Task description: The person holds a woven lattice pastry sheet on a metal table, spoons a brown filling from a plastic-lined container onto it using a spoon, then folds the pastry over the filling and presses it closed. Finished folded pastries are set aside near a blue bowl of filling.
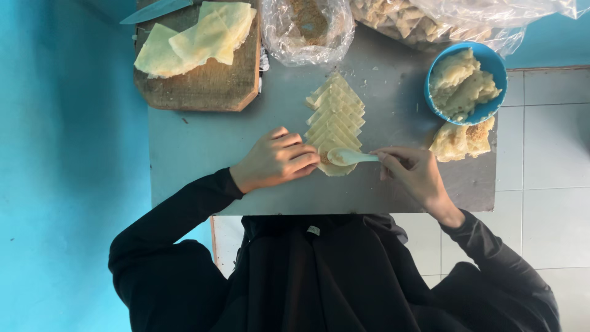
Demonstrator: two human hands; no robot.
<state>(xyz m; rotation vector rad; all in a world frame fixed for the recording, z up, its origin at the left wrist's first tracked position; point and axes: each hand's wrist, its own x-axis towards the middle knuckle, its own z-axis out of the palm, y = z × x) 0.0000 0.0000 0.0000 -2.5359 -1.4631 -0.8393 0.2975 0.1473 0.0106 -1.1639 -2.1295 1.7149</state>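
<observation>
A row of overlapping pale yellow pastry wrappers (335,114) lies in the middle of the grey table (203,154). My left hand (273,161) rests with its fingertips on the left edge of the nearest wrapper. My right hand (413,172) holds a white plastic spoon (347,157) by the handle. The spoon's bowl sits over the nearest wrapper, with a little brownish filling by it. A blue bowl (493,64) heaped with pale filling stands at the far right of the table.
Two filled, folded pieces (461,140) lie just below the bowl. A wooden cutting board (209,86) at the back left carries more wrappers (196,37) and a knife (157,9). Clear plastic bags (307,27) sit along the back edge. White floor tiles (547,147) are at the right.
</observation>
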